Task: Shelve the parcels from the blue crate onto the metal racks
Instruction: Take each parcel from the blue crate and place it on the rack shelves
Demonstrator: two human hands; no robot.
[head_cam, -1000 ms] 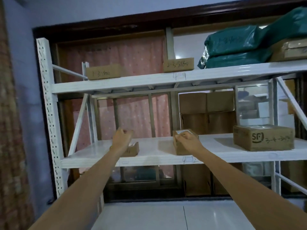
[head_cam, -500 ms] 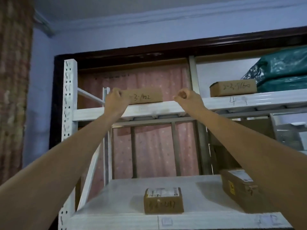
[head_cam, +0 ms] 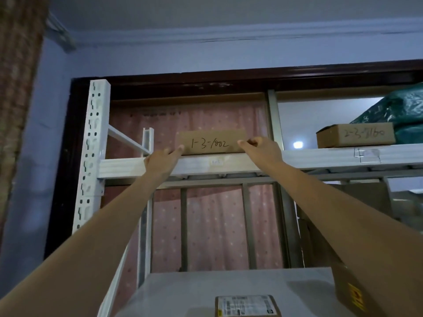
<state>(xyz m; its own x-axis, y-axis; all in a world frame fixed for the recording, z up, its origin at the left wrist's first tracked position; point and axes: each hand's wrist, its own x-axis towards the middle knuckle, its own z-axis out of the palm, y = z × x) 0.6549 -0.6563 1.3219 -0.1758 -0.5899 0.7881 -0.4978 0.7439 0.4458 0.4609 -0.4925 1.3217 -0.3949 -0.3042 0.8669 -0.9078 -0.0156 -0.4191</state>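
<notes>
A flat cardboard parcel [head_cam: 210,143] marked 1-3-1002 lies at the front edge of the white metal rack's top shelf [head_cam: 320,157], near its left end. My left hand [head_cam: 162,161] reaches up, and its straight fingers touch the parcel's lower left corner. My right hand [head_cam: 261,149] is at the parcel's right end, thumb on the front face and fingers curled round the end. The blue crate is out of view.
Another box [head_cam: 356,136] and green plastic bags [head_cam: 402,110] sit further right on the top shelf. The middle shelf [head_cam: 183,291] holds a small labelled box [head_cam: 247,306] and a larger box [head_cam: 345,287] under my right arm. A perforated upright [head_cam: 93,145] stands left.
A second ago both hands were at boxes on the middle shelf. They have risen to the top shelf, and my right hand has moved from a loose fist onto the parcel's right end.
</notes>
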